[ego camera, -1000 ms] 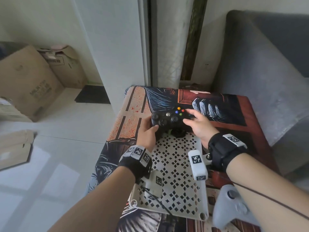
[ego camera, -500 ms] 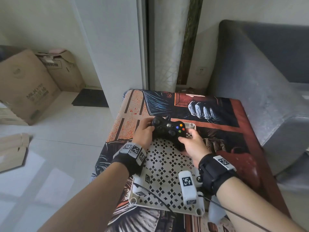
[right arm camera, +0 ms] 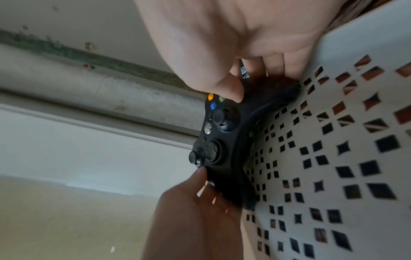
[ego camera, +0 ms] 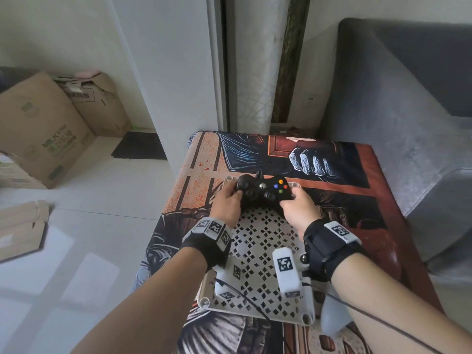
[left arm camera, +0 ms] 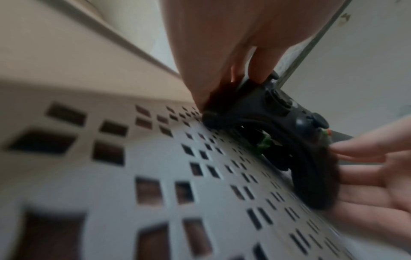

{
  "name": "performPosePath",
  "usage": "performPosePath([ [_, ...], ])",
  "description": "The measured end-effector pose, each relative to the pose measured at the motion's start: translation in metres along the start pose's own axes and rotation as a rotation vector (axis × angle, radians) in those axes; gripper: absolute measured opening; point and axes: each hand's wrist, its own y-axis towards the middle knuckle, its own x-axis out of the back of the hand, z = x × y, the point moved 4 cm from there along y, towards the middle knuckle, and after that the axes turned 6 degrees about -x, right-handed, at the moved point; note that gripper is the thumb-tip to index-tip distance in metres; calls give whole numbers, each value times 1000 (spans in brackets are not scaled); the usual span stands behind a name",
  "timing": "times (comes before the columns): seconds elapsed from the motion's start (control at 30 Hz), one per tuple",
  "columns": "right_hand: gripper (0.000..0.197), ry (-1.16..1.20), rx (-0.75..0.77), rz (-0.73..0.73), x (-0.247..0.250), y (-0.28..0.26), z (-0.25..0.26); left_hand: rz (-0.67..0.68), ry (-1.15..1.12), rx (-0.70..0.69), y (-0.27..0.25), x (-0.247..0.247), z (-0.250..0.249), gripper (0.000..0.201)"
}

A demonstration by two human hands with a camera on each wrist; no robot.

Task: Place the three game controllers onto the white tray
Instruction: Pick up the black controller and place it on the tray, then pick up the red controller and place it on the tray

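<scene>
Lowered since a moment ago, controller point(ego camera: 263, 191) sits on tray's point(ego camera: 258, 251) far end, both my hands point(ego camera: 227, 203) point(ego camera: 298, 210) gripping its ends.

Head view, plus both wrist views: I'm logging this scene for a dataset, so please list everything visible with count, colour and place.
black controller: 1, black, far end of the tray, held at both grips
white tray: 1, white, perforated, on the printed cover
pale controller: 1, light grey, right of the tray's near corner, partly hidden
printed cover: 1, red and dark
sofa: 1, grey, right
cardboard boxes: several, brown, floor left
left hand: grips controller
right hand: grips controller
</scene>
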Motion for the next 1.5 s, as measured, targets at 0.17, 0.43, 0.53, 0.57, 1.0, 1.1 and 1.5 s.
performPosePath([
  [0.17, 22, -16, 38, -16, -1, -6, -5, 12, 116, -59, 7, 0, 4, 45],
  [0.43, 43, 89, 23, -12, 15, -15, -8, -51, 39, -92, -9, 6, -2, 49],
  [0.53, 55, 128, 15, 12, 29, -24, -11, -90, -16, -122, -24, 4, -13, 49],
  [0.57, 55, 144, 23, 13, 35, -27, -12, -110, -32, -129, -30, 3, -18, 49],
  [1.0, 32, 329, 88, -133, 161, -48, -41, 91, -88, -198, -94, -82, -68, 49],
  [1.1, 42, 249, 18, -149, 182, -45, -66, 291, -51, -88, -105, -118, -65, 55],
  [1.5, 38, 269, -194, 20, 183, -29, -138, 453, 51, 92, -86, -177, -3, 59],
])
